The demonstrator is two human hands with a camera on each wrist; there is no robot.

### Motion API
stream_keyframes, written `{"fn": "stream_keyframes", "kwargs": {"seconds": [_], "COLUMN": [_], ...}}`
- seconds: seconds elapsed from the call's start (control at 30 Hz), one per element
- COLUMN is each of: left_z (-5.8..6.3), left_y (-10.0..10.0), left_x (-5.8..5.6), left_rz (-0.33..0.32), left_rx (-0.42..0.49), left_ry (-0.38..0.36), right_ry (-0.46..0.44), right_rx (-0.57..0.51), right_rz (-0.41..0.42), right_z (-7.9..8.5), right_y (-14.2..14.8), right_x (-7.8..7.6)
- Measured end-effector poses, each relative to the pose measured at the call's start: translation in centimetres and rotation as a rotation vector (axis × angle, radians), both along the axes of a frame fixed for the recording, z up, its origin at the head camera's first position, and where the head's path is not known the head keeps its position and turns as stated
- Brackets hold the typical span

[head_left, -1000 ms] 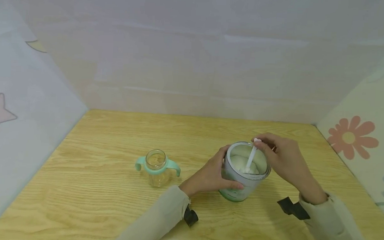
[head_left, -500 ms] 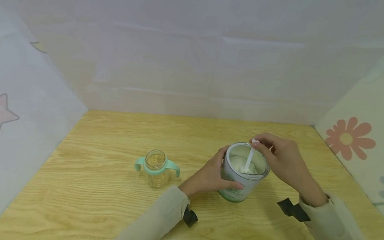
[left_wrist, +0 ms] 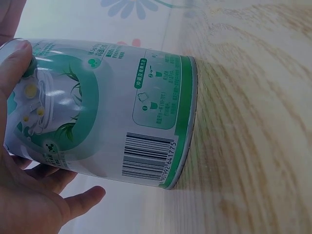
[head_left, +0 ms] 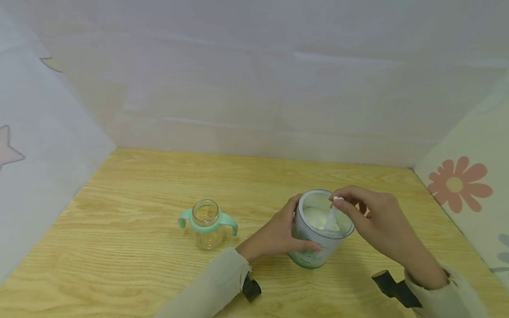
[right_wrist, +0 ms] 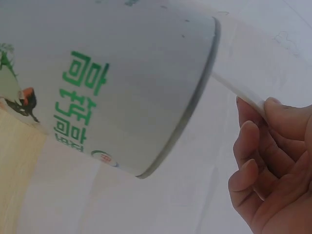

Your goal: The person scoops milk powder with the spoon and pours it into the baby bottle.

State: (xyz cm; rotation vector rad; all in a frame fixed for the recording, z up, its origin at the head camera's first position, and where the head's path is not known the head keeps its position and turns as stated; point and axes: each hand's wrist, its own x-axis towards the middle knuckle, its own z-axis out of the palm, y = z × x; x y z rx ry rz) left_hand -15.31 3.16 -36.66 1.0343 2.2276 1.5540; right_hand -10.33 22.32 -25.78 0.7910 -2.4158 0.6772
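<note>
My left hand [head_left: 277, 232] grips a milk powder can [head_left: 316, 250] from its left side, with the thumb across the near wall. The can is white with a green band at its base, and its open top shows pale powder [head_left: 315, 217] inside. In the left wrist view, the can's printed side [left_wrist: 112, 97] shows a barcode. My right hand [head_left: 372, 219] pinches the handle of a white scoop [head_left: 331, 218] between thumb and fingers at the can's right rim. The scoop's lower end is down in the can, hidden in the powder. In the right wrist view, the scoop handle [right_wrist: 239, 90] slants in over the rim.
To the left of the can, a clear baby bottle [head_left: 209, 239] stands uncapped on the wooden table [head_left: 121, 248], with mint-green handles [head_left: 228, 221] on both sides. Pale sheets [head_left: 257, 84] with printed shapes enclose the table at the back and sides.
My right hand has moved down and slightly toward me, and the scoop sits lower in the can. The powder's surface looks flatter. My left hand keeps its grip on the can.
</note>
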Motion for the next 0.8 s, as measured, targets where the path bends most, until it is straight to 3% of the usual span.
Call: {"fn": "stream_keyframes", "kwargs": {"seconds": [0.3, 0.8], "left_z": [-0.2, -0.1], "left_y": [0.0, 0.0], "left_x": [-0.1, -0.2], "left_rz": [0.005, -0.01], "left_rx": [-0.002, 0.009], "left_ry": [-0.016, -0.019], "right_ry": [0.003, 0.009], "right_rx": [-0.001, -0.015], "right_rz": [0.061, 0.055], "right_z": [0.5, 1.4], "right_y": [0.1, 0.2], "right_x": [-0.3, -1.2]}}
